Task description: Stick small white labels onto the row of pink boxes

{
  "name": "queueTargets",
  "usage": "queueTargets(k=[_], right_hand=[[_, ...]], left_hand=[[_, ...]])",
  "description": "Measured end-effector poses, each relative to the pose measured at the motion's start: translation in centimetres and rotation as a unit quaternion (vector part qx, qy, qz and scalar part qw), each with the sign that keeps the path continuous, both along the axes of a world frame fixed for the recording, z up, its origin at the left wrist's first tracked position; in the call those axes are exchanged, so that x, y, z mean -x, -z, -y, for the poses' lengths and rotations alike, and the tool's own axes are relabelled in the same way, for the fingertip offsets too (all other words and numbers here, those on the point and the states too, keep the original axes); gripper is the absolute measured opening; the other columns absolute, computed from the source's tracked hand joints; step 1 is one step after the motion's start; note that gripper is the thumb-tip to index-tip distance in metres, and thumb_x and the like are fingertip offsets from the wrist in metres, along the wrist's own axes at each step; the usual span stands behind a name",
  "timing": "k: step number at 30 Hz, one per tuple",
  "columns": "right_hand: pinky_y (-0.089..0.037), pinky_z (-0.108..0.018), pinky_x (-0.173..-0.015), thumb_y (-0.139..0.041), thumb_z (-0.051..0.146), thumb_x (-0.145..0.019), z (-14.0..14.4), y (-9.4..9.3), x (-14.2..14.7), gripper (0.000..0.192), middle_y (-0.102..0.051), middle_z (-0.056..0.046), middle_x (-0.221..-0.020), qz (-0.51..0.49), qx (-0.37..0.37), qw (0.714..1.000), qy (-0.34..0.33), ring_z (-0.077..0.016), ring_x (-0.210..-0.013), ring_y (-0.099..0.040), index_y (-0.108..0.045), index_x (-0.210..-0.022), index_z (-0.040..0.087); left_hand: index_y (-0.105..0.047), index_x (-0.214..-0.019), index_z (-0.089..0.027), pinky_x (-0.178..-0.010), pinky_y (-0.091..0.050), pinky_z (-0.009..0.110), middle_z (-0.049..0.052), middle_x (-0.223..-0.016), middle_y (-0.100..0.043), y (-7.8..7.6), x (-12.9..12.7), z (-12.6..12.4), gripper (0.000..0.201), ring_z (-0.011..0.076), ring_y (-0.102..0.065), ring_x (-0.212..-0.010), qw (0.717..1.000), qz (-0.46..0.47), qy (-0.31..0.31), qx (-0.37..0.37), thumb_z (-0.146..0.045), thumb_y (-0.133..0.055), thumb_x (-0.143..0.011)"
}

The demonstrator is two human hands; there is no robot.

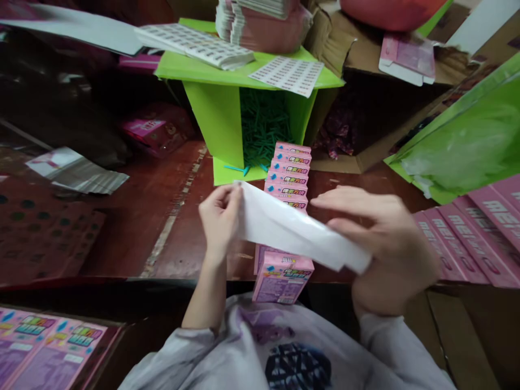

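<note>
My left hand [220,215] pinches the left end of a white folded sheet [290,227]. My right hand [382,244] grips its right end, fingers spread over the top. I hold the sheet just above a row of small pink boxes [289,173] that runs away from me on the dark red table [162,216]. The nearest pink box [281,277] stands upright at the table's front edge, close to my chest. The sheet hides the middle of the row.
A green open box [219,116] with green shreds inside stands behind the row, with label sheets [288,73] and stacked flat packs on top. Flat pink cartons [475,233] lie at the right and at the bottom left. A cardboard box [365,108] sits at the back right.
</note>
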State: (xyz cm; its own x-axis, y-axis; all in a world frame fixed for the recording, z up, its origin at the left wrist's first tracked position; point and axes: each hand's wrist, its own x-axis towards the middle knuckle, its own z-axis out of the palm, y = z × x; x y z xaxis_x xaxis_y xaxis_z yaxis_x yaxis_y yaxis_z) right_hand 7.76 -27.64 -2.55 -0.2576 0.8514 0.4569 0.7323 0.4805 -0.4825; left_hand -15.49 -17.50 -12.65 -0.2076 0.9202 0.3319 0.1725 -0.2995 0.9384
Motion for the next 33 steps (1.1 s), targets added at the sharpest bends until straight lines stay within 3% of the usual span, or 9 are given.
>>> queueTargets(k=[2, 4, 6, 8, 11, 16, 27, 30, 33], right_hand=[[-0.049, -0.043, -0.097, -0.063, 0.025, -0.086, 0.2, -1.0, -1.0, 0.022, -0.072, -0.002, -0.105, 0.012, -0.069, 0.995, 0.07, -0.0229, -0.102, -0.066, -0.071, -0.106, 0.026], [-0.04, -0.051, -0.106, -0.066, 0.026, -0.084, -0.3, -1.0, -1.1, 0.022, -0.071, -0.003, -0.106, 0.039, -0.168, 0.974, 0.149, -0.0266, -0.108, -0.062, -0.071, -0.106, 0.027], [-0.033, -0.056, -0.11, -0.065, 0.026, -0.085, -1.7, -0.1, 0.0, 0.024, -0.07, -0.003, -0.109, 0.058, -0.23, 0.959, 0.155, -0.0279, -0.112, -0.06, -0.07, -0.108, 0.026], [-0.036, -0.053, -0.108, -0.062, 0.027, -0.087, -3.7, 1.5, 1.7, 0.026, -0.069, -0.005, -0.112, 0.052, -0.249, 0.961, 0.107, -0.0261, -0.111, -0.06, -0.068, -0.113, 0.024], [-0.045, -0.045, -0.097, -0.056, 0.028, -0.092, -6.7, 4.1, 4.1, 0.024, -0.07, -0.006, -0.104, 0.029, -0.241, 0.969, 0.052, -0.0217, -0.101, -0.062, -0.068, -0.111, 0.021], [-0.047, -0.04, -0.087, -0.053, 0.024, -0.093, -8.4, 6.4, 4.8, 0.02, -0.071, -0.003, -0.09, -0.011, -0.222, 0.974, 0.044, -0.018, -0.087, -0.063, -0.073, -0.093, 0.024], [-0.035, -0.055, -0.106, -0.065, 0.026, -0.078, -8.1, 8.9, 5.1, 0.008, -0.067, 0.001, -0.113, -0.018, -0.193, 0.981, -0.021, -0.0235, -0.109, -0.056, -0.071, -0.074, 0.029], [-0.035, -0.056, -0.105, -0.067, 0.031, -0.074, -7.0, 8.6, 4.8, 0.006, -0.066, -0.001, -0.111, -0.078, -0.176, 0.981, -0.021, -0.0256, -0.109, -0.056, -0.07, -0.069, 0.028], [-0.044, -0.051, -0.096, -0.067, 0.029, -0.075, -5.6, 8.8, 3.6, 0.005, -0.066, -0.003, -0.097, -0.222, -0.156, 0.962, 0.016, -0.0233, -0.099, -0.059, -0.071, -0.076, 0.026]], left_hand=[[-0.07, -0.082, -0.014, -0.052, -0.035, 0.021, -0.003, -0.061, -0.058, -0.3, -0.1, -0.4, 0.018, 0.0086, -0.046, -0.054, 0.993, 0.015, -0.106, -0.057, -0.031, -0.063, -0.083], [-0.069, -0.082, -0.014, -0.056, -0.039, 0.021, -0.002, -0.065, -0.061, -0.7, -0.6, -0.3, 0.017, 0.0092, -0.05, -0.057, 0.983, 0.029, -0.152, -0.097, -0.029, -0.062, -0.084], [-0.069, -0.083, -0.015, -0.061, -0.044, 0.022, 0.0, -0.072, -0.066, -0.9, -1.6, 0.2, 0.015, 0.0105, -0.057, -0.063, 0.986, 0.034, -0.107, -0.124, -0.029, -0.062, -0.084], [-0.07, -0.084, -0.017, -0.065, -0.048, 0.023, 0.001, -0.077, -0.069, -1.1, -2.9, 0.8, 0.014, 0.0116, -0.062, -0.069, 0.99, 0.037, -0.024, -0.134, -0.029, -0.063, -0.084], [-0.071, -0.087, -0.019, -0.07, -0.05, 0.023, 0.001, -0.081, -0.071, -1.1, -4.7, 1.5, 0.015, 0.0117, -0.065, -0.072, 0.989, 0.056, 0.057, -0.122, -0.032, -0.064, -0.084], [-0.071, -0.083, -0.019, -0.07, -0.048, 0.024, 0.001, -0.079, -0.069, -1.0, -5.3, 1.3, 0.021, 0.0137, -0.062, -0.073, 0.992, 0.077, 0.075, -0.061, -0.038, -0.06, -0.086], [-0.062, -0.057, -0.017, -0.058, -0.04, 0.023, -0.002, -0.058, -0.056, 0.5, -5.0, -1.4, 0.014, 0.0122, -0.049, -0.059, 0.952, 0.206, 0.167, 0.151, -0.027, -0.059, -0.067], [-0.062, -0.06, -0.016, -0.058, -0.04, 0.024, -0.001, -0.06, -0.059, 1.1, -4.4, -2.4, 0.018, 0.0127, -0.05, -0.06, 0.953, 0.2, 0.136, 0.181, -0.033, -0.061, -0.067], [-0.062, -0.065, -0.016, -0.06, -0.04, 0.023, -0.001, -0.066, -0.06, 1.9, -2.1, -4.2, 0.02, 0.0123, -0.052, -0.066, 0.974, 0.186, 0.011, 0.13, -0.035, -0.06, -0.07]])
